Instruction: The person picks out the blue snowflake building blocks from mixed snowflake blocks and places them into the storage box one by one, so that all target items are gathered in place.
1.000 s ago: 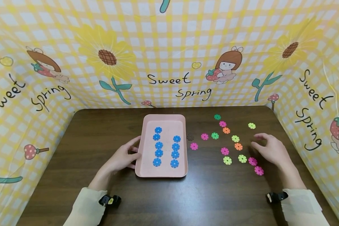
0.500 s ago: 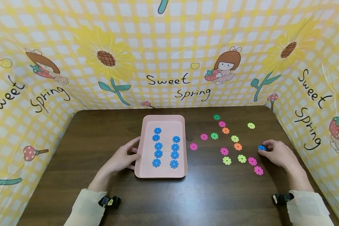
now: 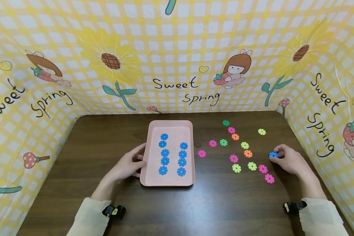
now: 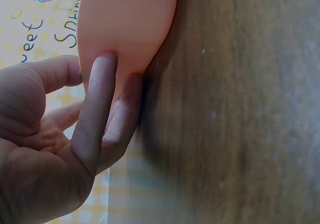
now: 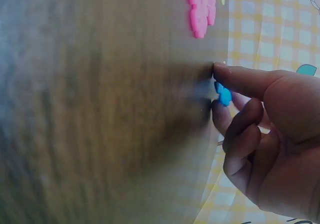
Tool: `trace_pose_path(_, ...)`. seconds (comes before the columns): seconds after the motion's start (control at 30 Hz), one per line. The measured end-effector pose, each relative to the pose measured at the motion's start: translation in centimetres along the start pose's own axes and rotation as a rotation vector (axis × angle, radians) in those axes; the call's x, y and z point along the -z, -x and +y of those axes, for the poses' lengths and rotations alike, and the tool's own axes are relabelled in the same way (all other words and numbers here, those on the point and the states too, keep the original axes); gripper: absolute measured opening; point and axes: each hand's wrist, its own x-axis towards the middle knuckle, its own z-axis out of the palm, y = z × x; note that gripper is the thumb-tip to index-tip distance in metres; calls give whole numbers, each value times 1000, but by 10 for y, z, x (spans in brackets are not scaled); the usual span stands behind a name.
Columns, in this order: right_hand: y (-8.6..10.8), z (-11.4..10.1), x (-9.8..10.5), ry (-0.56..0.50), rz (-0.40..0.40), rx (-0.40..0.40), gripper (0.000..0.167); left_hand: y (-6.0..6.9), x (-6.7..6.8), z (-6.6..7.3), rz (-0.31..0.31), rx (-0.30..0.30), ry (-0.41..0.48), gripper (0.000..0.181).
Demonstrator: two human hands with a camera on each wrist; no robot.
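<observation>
My left hand [image 3: 127,166] holds the left side of a pink rectangular tray [image 3: 170,181]. In the left wrist view its fingertips meet the outer wall of the tray [image 4: 127,19]. Two columns of blue notched plastic discs [image 3: 165,161] lie in the tray. On the right, my right hand [image 3: 289,159] pinches another blue disc [image 3: 273,154] between thumb and fingers, at or just above the tabletop. The right wrist view shows this blue disc [image 5: 224,96] partly hidden by the fingers.
Loose discs lie between the tray and my right hand: pink [image 3: 233,158], green [image 3: 223,142], orange [image 3: 248,153], yellow-green [image 3: 252,166], and one dark brown disc [image 3: 198,144] by the tray's right edge. A checked cloth [image 3: 177,49] walls the brown table [image 3: 224,206] behind and at both sides.
My right hand has shifted slightly right and down, and its thumb and fingers have closed on a blue disc that now shows at the fingertips. My left hand stays at the tray.
</observation>
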Motion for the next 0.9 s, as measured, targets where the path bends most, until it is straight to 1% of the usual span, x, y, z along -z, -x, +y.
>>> trace_pose_path(0.13,0,-4,-1,-8,37,30,41,-1,0,0,1,0,0,77)
trace_pose_path(0.23,0,-8,-1,-6,68,67,41,-1,1,-1,1,0,0,77)
trace_pose_path(0.4,-1,-19,-3,-30,107,123,42,0,0,0,-1,2,0,77)
trace_pose_path(0.63,-7,-46,-8,-85,118,175,44,0,0,0,1,-1,2,77)
trace_pose_path(0.9,-20,-83,-21,-130,115,233,38,0,0,-1,2,1,1,77)
